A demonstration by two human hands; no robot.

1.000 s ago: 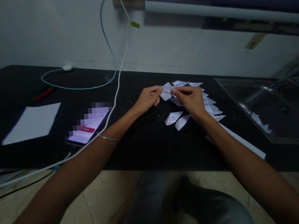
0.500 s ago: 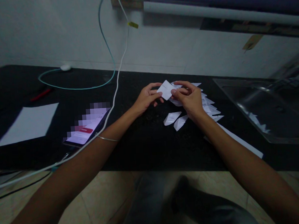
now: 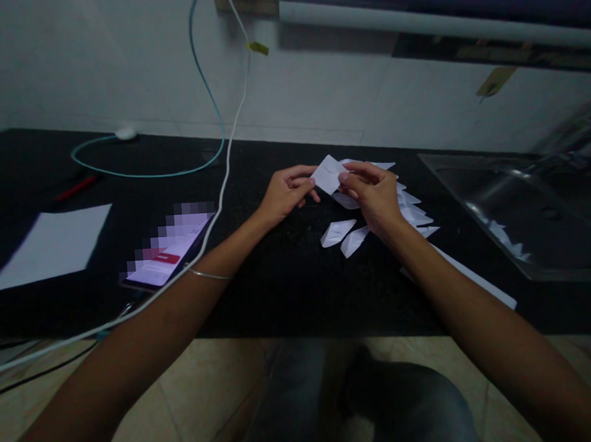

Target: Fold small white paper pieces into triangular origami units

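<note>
A small white folded paper square (image 3: pixel 329 175), turned like a diamond, is held up above the black counter. My left hand (image 3: pixel 288 193) pinches its left corner between thumb and fingers. On the opposite corner, my right hand (image 3: pixel 374 191) grips it with the thumb on the near face. Beneath and beyond my right hand lies a group of pointed folded paper pieces (image 3: pixel 411 210), partly hidden by that hand. Two more folded pieces lie closer to me, one a small folded paper (image 3: pixel 337 233) and the other a folded paper piece (image 3: pixel 353 241) beside it.
Left on the counter (image 3: pixel 280 295) are a white paper sheet (image 3: pixel 51 246), a lit phone (image 3: pixel 170 252) and a red-handled object (image 3: pixel 76 188). A white cable (image 3: pixel 229 165) crosses my left forearm. A metal sink (image 3: pixel 550 219) is at right; a long paper strip (image 3: pixel 473 273) lies by my right forearm.
The view has shifted slightly. Both hands still hold the folded paper square, which appears a little larger and tilted; the left fingers have drawn slightly toward its left corner.
</note>
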